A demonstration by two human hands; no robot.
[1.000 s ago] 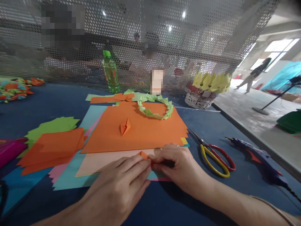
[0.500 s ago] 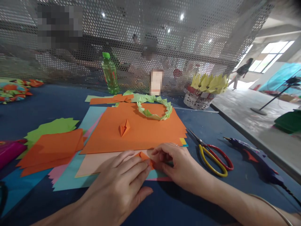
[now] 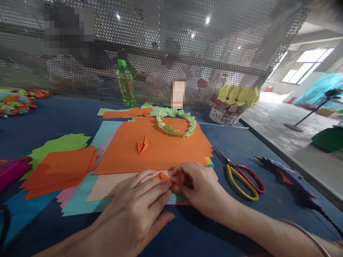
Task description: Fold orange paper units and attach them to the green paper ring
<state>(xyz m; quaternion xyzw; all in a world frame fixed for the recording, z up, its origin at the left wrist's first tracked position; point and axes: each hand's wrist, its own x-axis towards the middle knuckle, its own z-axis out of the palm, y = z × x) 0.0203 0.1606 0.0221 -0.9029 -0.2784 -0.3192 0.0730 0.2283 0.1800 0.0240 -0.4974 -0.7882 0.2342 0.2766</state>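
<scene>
A small orange folded paper piece [image 3: 164, 177] sits low over the peach sheet [image 3: 112, 184] near the table's front edge, pinched between both hands. The left hand [image 3: 136, 210] lies flat with its fingertips pressed together on the piece's left side; the right hand [image 3: 199, 189] closes thumb and fingers on its right end. Just right of that hand lie the scissors [image 3: 241, 175] with red and yellow handles, and farther right a purple glue gun [image 3: 289, 180]. Beyond the hands spreads a large orange sheet [image 3: 160, 150] carrying a finished orange folded unit [image 3: 142, 145] and a green paper ring [image 3: 176, 122]. A green bottle [image 3: 125, 84] stands by the mesh screen [image 3: 160, 46].
</scene>
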